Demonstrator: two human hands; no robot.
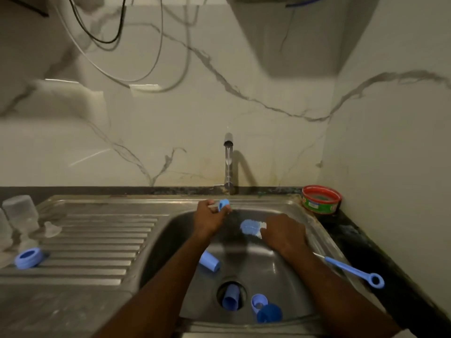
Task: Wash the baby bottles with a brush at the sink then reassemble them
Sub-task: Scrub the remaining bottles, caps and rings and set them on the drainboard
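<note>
from my feed the left hand (209, 217) is pinching a small blue ring (223, 204) up under the running tap (228, 162), and the right hand (284, 231) is curled round a blue brush head (250, 227) over the sink (280, 264). loose blue caps (210, 261) lie in the basin, another blue ring (28, 257) and clear bottles (20, 212) sit on the drainer, and a thin blue brush (353, 270) rests on the right rim.

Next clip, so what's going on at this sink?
A person is washing baby-bottle parts in a steel sink with the tap running. The left hand holds a small blue ring near the stream; the right hand grips a blue-and-white scrubber. Blue caps lie in the basin, a long blue brush rests on the right rim, and clear bottles stand upside down on the drainboard.
</note>
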